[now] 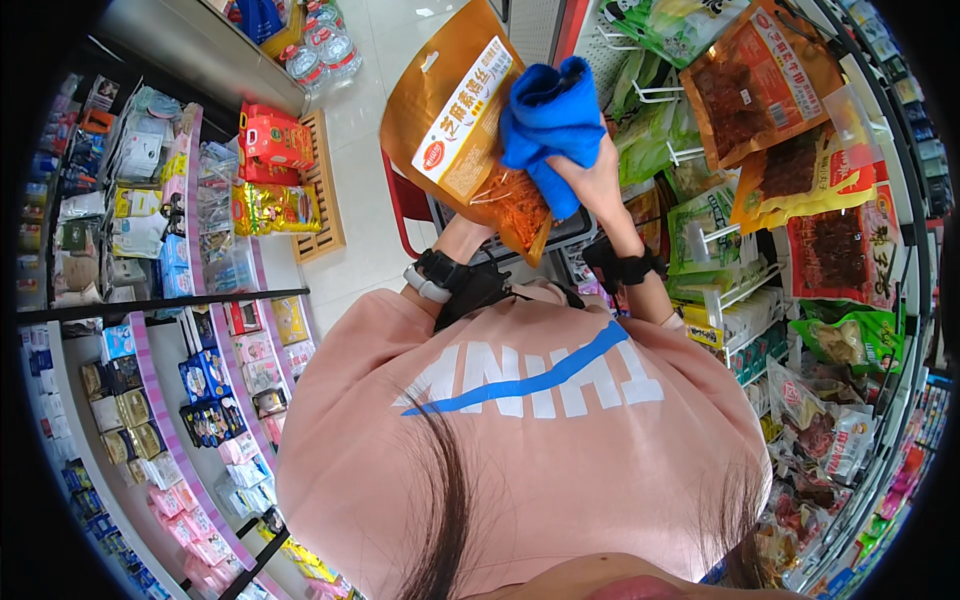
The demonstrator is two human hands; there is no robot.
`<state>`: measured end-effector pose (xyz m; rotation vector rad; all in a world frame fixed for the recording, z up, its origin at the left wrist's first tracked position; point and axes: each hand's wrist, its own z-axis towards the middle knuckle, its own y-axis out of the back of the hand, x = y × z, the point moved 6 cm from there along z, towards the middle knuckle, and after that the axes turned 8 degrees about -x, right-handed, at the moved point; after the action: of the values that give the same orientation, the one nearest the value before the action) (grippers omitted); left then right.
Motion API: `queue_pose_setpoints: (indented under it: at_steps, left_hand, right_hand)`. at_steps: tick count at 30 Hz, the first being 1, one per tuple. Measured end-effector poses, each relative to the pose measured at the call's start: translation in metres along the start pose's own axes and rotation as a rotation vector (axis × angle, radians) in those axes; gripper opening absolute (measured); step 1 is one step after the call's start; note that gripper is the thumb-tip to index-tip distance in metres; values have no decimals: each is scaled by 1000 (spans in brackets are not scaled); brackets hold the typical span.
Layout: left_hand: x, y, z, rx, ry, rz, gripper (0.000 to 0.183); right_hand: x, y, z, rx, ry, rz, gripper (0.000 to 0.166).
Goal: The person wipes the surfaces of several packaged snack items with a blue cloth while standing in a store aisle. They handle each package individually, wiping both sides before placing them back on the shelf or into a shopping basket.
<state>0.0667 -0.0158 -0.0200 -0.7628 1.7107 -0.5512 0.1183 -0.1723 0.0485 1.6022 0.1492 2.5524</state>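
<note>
A large orange-brown snack pouch (pixel 454 97) with a clear lower part, showing shredded reddish food, is held up in front of me. My left hand (pixel 469 231) supports it from behind and below; the pouch hides most of its fingers. My right hand (pixel 592 176) grips a bunched blue cloth (pixel 555 120) that lies against the pouch's right side. Both wrists wear black straps, and the left one also has a white band.
Hanging snack packets (pixel 757 90) on hooks crowd the right side. Stocked shelves (pixel 161 360) run along the left. Beyond my hands are a red-framed basket or cart (pixel 397 202), a wooden rack (pixel 322 187) with red and gold packs, and bottled water (pixel 322 52) on the floor.
</note>
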Motion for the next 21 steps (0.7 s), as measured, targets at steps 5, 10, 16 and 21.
queue_pose_setpoints:
  at_steps: [5, 10, 16, 21]
  left_hand:
    - [5, 5, 2, 31, -62, 202, 57]
    - [-1, -5, 1, 104, -187, 412, 58]
    - [-17, -10, -11, 216, -665, 991, 60]
    - [9, 5, 3, 137, -281, 632, 62]
  right_hand:
    - [-18, 5, 6, 9, -218, 284, 48]
    - [-12, 1, -14, -117, -63, 90, 57]
    - [79, -24, -40, -30, 554, -124, 71]
    - [92, -33, -28, -26, 614, -125, 68]
